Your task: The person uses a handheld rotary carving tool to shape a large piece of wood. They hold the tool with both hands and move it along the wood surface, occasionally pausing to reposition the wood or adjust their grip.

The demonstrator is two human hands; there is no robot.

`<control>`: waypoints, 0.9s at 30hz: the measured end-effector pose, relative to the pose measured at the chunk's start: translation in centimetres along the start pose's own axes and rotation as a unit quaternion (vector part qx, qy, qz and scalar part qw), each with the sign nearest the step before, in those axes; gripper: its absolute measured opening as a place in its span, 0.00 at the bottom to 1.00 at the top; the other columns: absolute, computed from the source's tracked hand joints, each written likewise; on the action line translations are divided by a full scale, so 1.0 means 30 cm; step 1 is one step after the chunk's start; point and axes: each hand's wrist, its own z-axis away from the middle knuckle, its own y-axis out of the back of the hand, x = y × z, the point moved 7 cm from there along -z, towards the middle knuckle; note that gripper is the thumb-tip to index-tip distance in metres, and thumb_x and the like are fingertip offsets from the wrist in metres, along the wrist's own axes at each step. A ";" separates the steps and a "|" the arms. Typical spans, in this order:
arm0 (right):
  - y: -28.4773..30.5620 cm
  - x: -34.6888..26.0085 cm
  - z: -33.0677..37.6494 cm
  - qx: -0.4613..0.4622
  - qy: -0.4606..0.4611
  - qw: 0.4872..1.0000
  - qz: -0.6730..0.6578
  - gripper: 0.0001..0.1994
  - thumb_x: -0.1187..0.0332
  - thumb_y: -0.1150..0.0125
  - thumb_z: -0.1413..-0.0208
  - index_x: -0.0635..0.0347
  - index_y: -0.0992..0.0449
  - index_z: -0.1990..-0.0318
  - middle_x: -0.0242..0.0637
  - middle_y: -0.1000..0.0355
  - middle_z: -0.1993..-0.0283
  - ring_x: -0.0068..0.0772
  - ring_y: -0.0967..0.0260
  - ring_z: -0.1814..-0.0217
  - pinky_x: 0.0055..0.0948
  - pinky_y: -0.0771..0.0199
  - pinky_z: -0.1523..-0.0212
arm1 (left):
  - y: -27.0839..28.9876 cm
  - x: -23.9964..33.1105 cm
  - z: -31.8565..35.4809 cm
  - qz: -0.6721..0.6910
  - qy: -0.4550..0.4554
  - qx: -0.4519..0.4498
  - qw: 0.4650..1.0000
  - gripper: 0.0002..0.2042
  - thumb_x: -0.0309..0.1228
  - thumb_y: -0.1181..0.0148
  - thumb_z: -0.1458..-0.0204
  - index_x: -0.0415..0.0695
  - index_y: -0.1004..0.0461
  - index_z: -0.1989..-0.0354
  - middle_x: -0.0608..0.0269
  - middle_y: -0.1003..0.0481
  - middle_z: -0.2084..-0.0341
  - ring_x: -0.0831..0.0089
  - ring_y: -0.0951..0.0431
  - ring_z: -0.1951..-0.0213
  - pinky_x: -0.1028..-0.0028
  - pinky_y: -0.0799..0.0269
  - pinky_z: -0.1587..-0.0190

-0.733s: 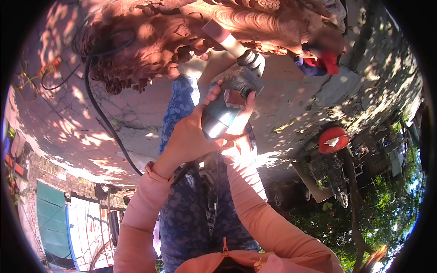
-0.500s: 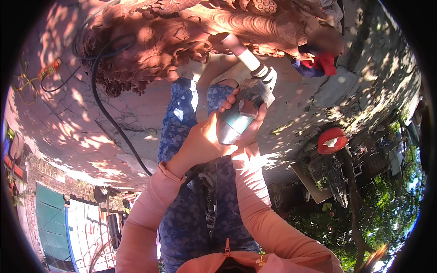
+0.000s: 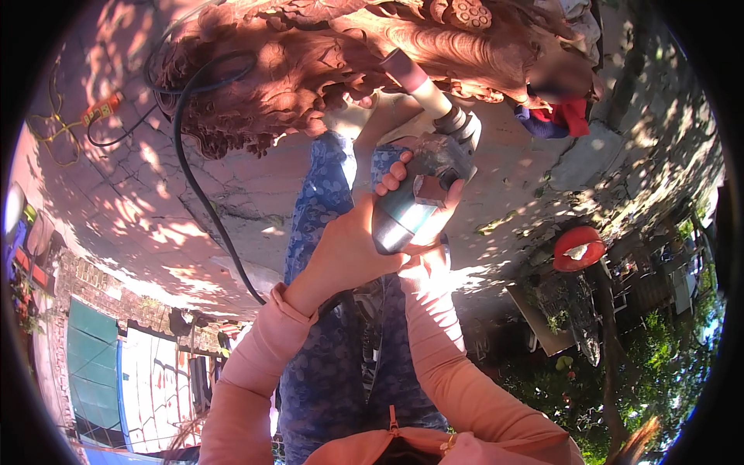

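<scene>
Over my lap, both hands hold a power grinder (image 3: 399, 213) with a green and dark grey body. My left hand (image 3: 349, 240) wraps around its left side, fingers curled over the top near the grey head. My right hand (image 3: 435, 225) grips the right side and underside, its fingers partly hidden by the tool. From the far end a pale and reddish-brown sanding roll (image 3: 407, 71) points up and left, toward a large reddish carved wooden piece (image 3: 310, 70). Whether the roll touches the carving cannot be made out.
A thick black cable (image 3: 203, 186) loops across the paved ground on the left. Farther left lies an orange power strip (image 3: 101, 110). Red and purple cloth (image 3: 570, 116) sits beside the carving's right end. A red basin (image 3: 579, 248) stands on the right.
The whole scene has shifted slightly to the right in the view. Both hands keep their grip on the grinder, which is held much as before.
</scene>
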 end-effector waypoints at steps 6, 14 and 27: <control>-0.049 -0.114 0.129 -0.048 0.023 0.999 -0.009 0.43 0.33 0.41 0.56 0.62 0.41 0.46 0.39 0.39 0.60 0.37 0.39 0.58 0.38 0.39 0.52 | -0.127 0.069 0.055 0.006 -0.014 -0.037 0.999 0.38 0.43 0.27 0.67 0.34 0.39 0.50 0.40 0.25 0.65 0.47 0.22 0.62 0.62 0.26 0.61; -0.068 -0.188 0.241 -0.052 0.025 0.998 -0.004 0.44 0.35 0.36 0.59 0.62 0.42 0.46 0.38 0.40 0.60 0.38 0.39 0.58 0.41 0.39 0.50 | -0.096 0.150 0.104 -0.070 -0.156 -0.028 0.985 0.29 0.45 0.34 0.54 0.37 0.35 0.51 0.48 0.24 0.67 0.51 0.22 0.64 0.65 0.26 0.63; -0.151 -0.131 0.265 -0.087 0.037 0.986 -0.137 0.40 0.43 0.29 0.60 0.60 0.43 0.48 0.33 0.41 0.62 0.31 0.41 0.59 0.33 0.41 0.52 | 1.092 0.010 0.266 -0.438 0.008 0.471 0.766 0.18 0.19 0.53 0.52 0.45 0.25 0.53 0.57 0.22 0.63 0.59 0.20 0.66 0.65 0.26 0.63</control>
